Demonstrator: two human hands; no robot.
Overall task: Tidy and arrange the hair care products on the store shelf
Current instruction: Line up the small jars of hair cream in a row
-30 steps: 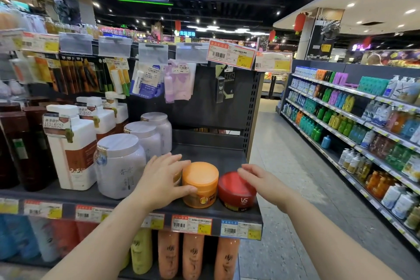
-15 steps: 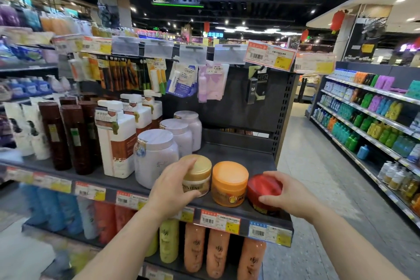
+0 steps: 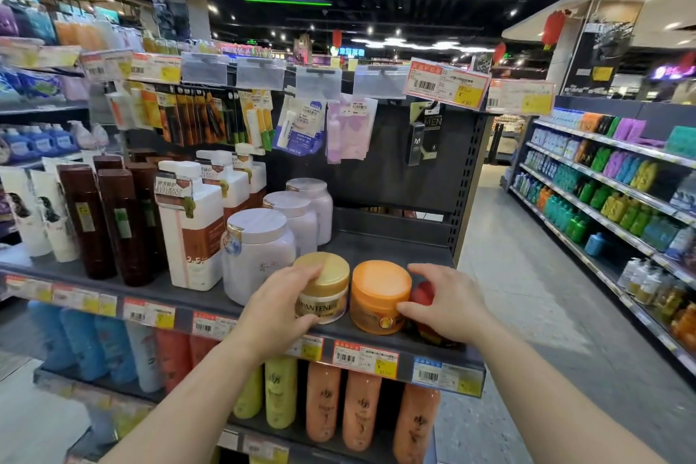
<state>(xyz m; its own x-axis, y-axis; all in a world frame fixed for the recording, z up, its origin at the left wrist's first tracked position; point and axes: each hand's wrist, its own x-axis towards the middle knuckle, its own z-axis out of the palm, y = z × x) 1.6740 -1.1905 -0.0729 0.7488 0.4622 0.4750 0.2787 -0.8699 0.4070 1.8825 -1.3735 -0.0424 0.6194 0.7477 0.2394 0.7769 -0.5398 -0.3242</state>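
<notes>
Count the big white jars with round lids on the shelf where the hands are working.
3, in a row running back: the front white jar beside the left hand, the middle white jar, the rear white jar. More may be hidden behind.

A shop: stocked shelves (image 3: pixel 602 200) (price tags (image 3: pixel 444 87) everywhere).

My right hand (image 3: pixel 448 303) hides most of the red jar (image 3: pixel 422 293), I can't read the blurry price tags (image 3: pixel 364 357), bottom bottles (image 3: pixel 361 411) partly cut off
</notes>
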